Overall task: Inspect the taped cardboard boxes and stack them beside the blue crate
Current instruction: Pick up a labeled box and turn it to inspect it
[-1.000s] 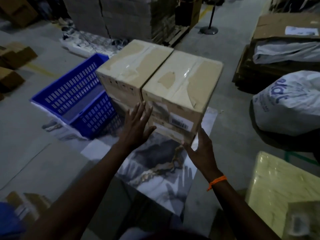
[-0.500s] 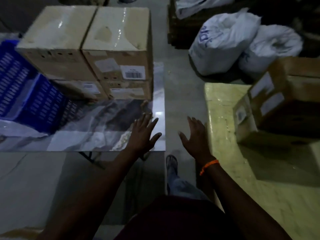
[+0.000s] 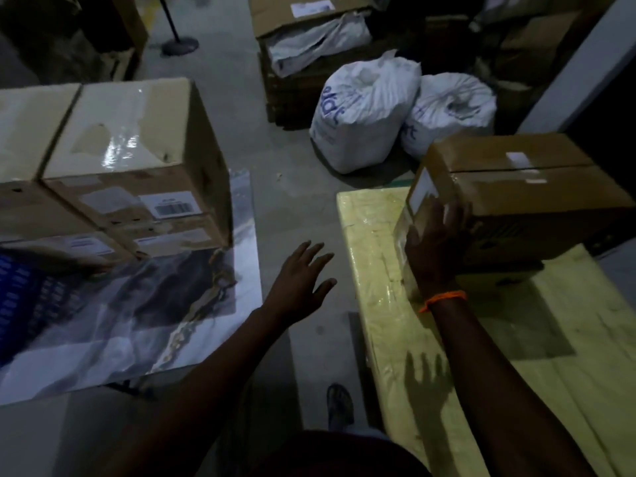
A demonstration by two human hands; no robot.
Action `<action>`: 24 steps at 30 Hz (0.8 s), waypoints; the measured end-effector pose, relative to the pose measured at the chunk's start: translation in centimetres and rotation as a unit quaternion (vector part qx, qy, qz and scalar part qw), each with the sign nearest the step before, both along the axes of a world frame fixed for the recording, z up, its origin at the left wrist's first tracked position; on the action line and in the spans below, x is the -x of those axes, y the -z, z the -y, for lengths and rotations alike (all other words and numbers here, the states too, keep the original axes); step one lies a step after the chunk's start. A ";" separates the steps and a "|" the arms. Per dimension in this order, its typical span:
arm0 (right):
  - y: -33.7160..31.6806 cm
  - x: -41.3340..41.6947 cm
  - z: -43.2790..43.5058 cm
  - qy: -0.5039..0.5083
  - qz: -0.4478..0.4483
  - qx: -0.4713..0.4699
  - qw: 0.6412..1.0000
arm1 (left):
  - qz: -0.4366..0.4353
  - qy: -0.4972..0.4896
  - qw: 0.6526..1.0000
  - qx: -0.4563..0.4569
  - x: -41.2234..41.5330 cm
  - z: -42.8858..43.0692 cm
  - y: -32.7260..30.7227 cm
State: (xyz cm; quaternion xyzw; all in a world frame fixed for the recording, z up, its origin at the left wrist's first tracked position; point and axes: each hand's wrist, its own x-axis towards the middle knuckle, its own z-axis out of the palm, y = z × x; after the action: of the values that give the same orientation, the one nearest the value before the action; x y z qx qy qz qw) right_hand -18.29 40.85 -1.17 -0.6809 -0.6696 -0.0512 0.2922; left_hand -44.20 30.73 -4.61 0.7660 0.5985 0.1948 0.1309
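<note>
Several taped cardboard boxes (image 3: 130, 156) stand stacked two high on a marbled board (image 3: 113, 325) at the left, next to the blue crate (image 3: 31, 301) at the left edge. A separate taped brown box (image 3: 523, 197) rests on the pale yellow table (image 3: 516, 373) at the right. My right hand (image 3: 435, 249), with an orange wristband, lies flat against that box's near left corner. Over the floor gap between board and table hovers my left hand (image 3: 303, 284), fingers spread, holding nothing.
Two tied white sacks (image 3: 364, 111) sit on the floor behind the gap. An open carton with plastic wrap (image 3: 309, 36) stands beyond them. A post base (image 3: 179, 46) is at the far back. My sandalled foot (image 3: 339, 404) shows below.
Both hands left the stacked boxes and the view swung right. My right hand has reached the brown box on the yellow table; my left hand moved into the gap.
</note>
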 end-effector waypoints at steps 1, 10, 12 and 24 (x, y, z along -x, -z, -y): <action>0.1 -1.3 -1.1 0.017 0.006 0.005 1.000 | 0.006 0.006 1.000 -0.005 -1.0 -1.0 -0.3; 1.7 -9.1 -1.4 0.055 -0.024 -0.014 0.998 | 0.098 0.070 0.993 0.004 -11.8 -8.9 -4.1; 2.2 -9.4 -0.7 0.037 -0.028 -0.037 0.998 | 0.124 0.083 0.989 0.001 -14.6 -10.3 -5.1; 0.6 -11.7 0.7 -0.015 -0.282 -0.053 0.958 | 0.021 0.053 0.993 0.101 -21.0 -31.2 -10.4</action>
State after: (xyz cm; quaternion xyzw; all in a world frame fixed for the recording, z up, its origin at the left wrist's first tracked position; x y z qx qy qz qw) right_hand -6.59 40.11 -1.78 -0.6408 -0.5665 0.1121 0.5058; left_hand -23.21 61.91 5.80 0.7750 0.5709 0.1421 0.2306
